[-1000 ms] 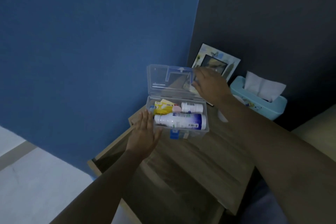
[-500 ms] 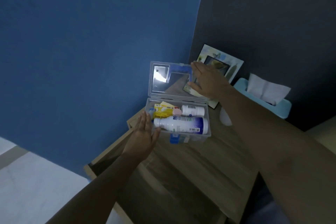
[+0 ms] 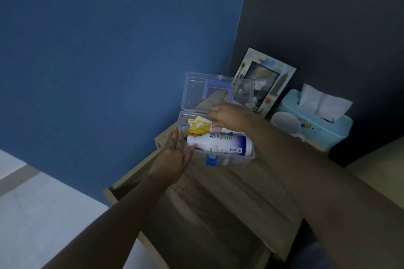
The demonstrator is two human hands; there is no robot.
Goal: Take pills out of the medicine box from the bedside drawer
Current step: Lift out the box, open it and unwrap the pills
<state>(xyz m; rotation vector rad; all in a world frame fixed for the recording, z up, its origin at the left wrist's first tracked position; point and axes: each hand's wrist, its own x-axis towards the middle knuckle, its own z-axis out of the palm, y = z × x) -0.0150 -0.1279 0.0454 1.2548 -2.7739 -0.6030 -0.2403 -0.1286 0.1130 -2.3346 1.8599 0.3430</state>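
Reaching into the medicine box [image 3: 244,160] with the right hand [image 3: 231,117], fingers curled down among the stuff at the back of the tray, right by a yellow packet [image 3: 197,129] and a pink bit just beside it. Can't honestly tell whether those fingers are pinching anything or just touching, the tips are tucked out of sight. The left hand [image 3: 175,157] is flat and open, fingers straight, pressed up against the left end of the box with the thumb across its front corner.

The box is clear plastic, sitting on top of the wooden bedside table [image 3: 251,199], and its lid [image 3: 196,94] stands upright at the back with a blue handle [image 3: 216,88] showing through it. Lying on its side along the front of the box is a big white bottle [image 3: 218,143] with a blue label; a smaller white bottle sits behind it, mostly hidden under the right wrist. A blue latch [image 3: 211,159] hangs on the box's front wall.

Behind the box a picture frame [image 3: 271,85] leans against the dark wall. To the right of the box there's a white cup [image 3: 285,123], and beyond that a light blue tissue box [image 3: 323,131] with a tissue sticking up. Below the box, the drawer [image 3: 135,183] is pulled open.
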